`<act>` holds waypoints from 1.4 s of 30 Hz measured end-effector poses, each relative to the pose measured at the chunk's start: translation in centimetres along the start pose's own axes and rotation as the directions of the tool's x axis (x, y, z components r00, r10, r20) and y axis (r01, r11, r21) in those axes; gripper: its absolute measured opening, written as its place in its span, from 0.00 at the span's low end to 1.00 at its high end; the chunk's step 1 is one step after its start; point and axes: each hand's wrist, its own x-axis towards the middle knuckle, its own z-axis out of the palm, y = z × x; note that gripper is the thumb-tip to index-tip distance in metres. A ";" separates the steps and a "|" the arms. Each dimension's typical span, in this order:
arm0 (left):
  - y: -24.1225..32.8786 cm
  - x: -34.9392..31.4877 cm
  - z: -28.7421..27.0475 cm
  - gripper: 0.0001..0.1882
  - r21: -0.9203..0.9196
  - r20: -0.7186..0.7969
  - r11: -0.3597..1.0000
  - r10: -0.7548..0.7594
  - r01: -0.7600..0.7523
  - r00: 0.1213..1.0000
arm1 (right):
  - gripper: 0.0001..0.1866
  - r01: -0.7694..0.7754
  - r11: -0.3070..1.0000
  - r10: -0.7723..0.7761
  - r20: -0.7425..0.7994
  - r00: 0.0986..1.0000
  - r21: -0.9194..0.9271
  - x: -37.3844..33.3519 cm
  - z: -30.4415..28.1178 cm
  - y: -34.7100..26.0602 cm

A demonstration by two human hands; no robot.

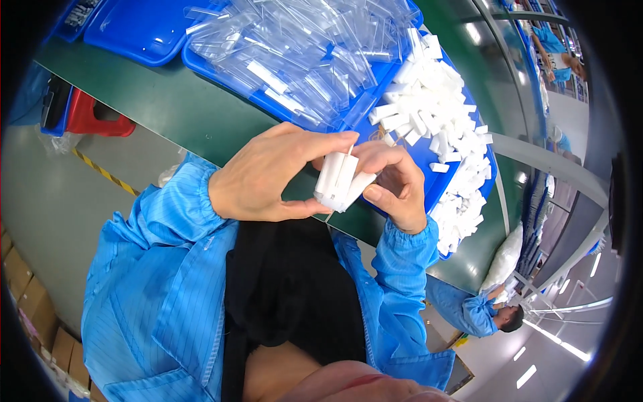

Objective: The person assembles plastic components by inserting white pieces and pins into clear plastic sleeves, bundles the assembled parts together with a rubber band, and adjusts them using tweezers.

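Observation:
In front of my chest, over the table's near edge, my left hand (278, 173) grips a small bundle of white rectangular pieces (335, 175) between thumb and fingers. From the other side, my right hand (396, 179) closes thumb and fingers on a white piece (360, 188) that slants away from the bundle and touches it. Whether these are small boxes or solid blocks, I cannot tell. Just beyond my right hand, many similar white pieces (435, 127) lie heaped on a blue tray (499, 175). Past my left hand, transparent plastic sleeves (301, 57) fill another blue tray (194, 61).
The green tabletop (161, 100) runs diagonally under the trays. Another blue tray (137, 33) stands at the far left. Beyond the table's left edge is a red plastic stool (100, 117). A co-worker in blue (472, 311) is at the right, near a white bag (504, 258).

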 end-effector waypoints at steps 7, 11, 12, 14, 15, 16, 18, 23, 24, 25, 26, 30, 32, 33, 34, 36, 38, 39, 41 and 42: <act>0.5 -1.1 1.6 0.43 -0.428 -0.070 0.865 -0.320 0.261 0.945 | 0.13 0.069 0.979 -0.051 -0.097 0.994 0.192 0.4 1.6 0.4; -0.5 -1.4 2.4 0.31 -0.438 -0.153 0.890 -0.214 0.128 0.965 | 0.13 0.102 0.979 -0.084 -0.106 0.991 0.177 0.3 1.4 0.5; -0.3 -1.3 2.2 0.31 -0.439 -0.151 0.890 -0.213 0.127 0.965 | 0.13 0.094 0.979 -0.076 -0.101 0.992 0.183 0.5 1.5 0.3; 0.0 -0.9 1.8 0.27 -0.323 -0.141 0.939 -0.168 0.116 0.976 | 0.13 0.090 0.978 -0.071 -0.103 0.992 0.188 0.6 1.4 0.2; 0.0 -0.7 1.8 0.27 -0.323 -0.138 0.940 -0.166 0.114 0.976 | 0.14 0.100 0.982 -0.087 -0.087 0.992 0.160 0.6 1.3 0.3; 0.0 -0.5 1.6 0.26 -0.260 -0.177 0.963 -0.120 0.071 0.977 | 0.15 0.112 0.985 -0.103 -0.074 0.992 0.132 0.6 1.3 0.2; -0.1 -0.2 1.2 0.25 -0.195 -0.207 0.980 -0.067 0.026 0.976 | 0.15 0.046 0.995 -0.029 -0.183 0.983 0.091 0.6 1.3 -0.5; -0.1 -0.5 0.1 0.24 -0.019 -0.223 0.997 -0.075 0.072 0.972 | 0.15 -0.009 0.561 -0.247 -0.178 0.953 -0.828 2.6 -0.3 -0.9; 0.0 -0.4 0.0 0.24 0.030 -0.234 0.996 -0.076 0.085 0.969 | 0.18 0.073 0.300 -0.264 -0.009 0.964 -0.951 3.1 -0.2 -1.0; 0.1 -0.4 -0.1 0.24 0.056 -0.224 0.995 -0.072 0.087 0.972 | 0.21 0.170 0.019 -0.232 0.161 0.959 -0.985 3.5 -0.2 -0.9; 0.1 -0.3 -0.1 0.24 0.062 -0.209 0.994 -0.071 0.086 0.975 | 0.21 0.161 0.028 -0.240 0.149 0.959 -0.987 3.7 -0.3 -0.7; 0.6 0.0 -0.1 0.23 0.046 -0.186 0.993 -0.097 0.107 0.978 | 0.19 0.209 -0.053 -0.194 0.216 0.957 -0.976 3.8 -1.5 -0.4; 0.7 0.1 0.0 0.23 0.025 -0.171 0.993 -0.111 0.117 0.979 | 0.18 0.253 0.169 -0.329 0.187 0.926 -0.953 3.5 -2.7 -0.3; 0.6 0.1 0.1 0.23 0.011 -0.160 0.993 -0.115 0.118 0.980 | 0.19 0.180 0.374 -0.398 0.018 0.917 -0.910 3.1 -2.4 -0.5; 0.6 0.3 0.3 0.23 -0.006 -0.144 0.993 -0.120 0.120 0.982 | 0.19 0.166 0.383 -0.399 -0.001 0.917 -0.909 2.5 -1.8 -1.1; 1.2 0.4 0.4 0.23 -0.018 -0.113 0.992 -0.126 0.125 0.986 | 0.21 0.005 0.979 -0.114 -0.528 0.842 -0.203 1.9 0.1 -2.4; 1.4 0.9 0.7 0.23 -0.042 -0.064 0.993 -0.117 0.114 0.991 | 0.24 0.008 0.995 -0.063 -0.573 0.817 -0.098 1.2 0.7 -2.4; 1.4 0.9 0.8 0.23 -0.050 -0.044 0.994 -0.103 0.101 0.994 | 0.23 0.012 1.000 -0.025 -0.558 0.829 -0.027 0.8 1.0 -2.1; 1.5 1.3 1.2 0.24 -0.045 -0.007 0.996 -0.081 0.081 0.997 | 0.25 -0.030 0.994 0.077 -0.505 0.860 0.101 0.2 1.6 -2.4; 1.4 1.4 1.3 0.24 -0.047 0.013 0.996 -0.079 0.079 0.997 | 0.25 -0.023 0.994 0.077 -0.520 0.851 0.109 -0.3 1.8 -2.5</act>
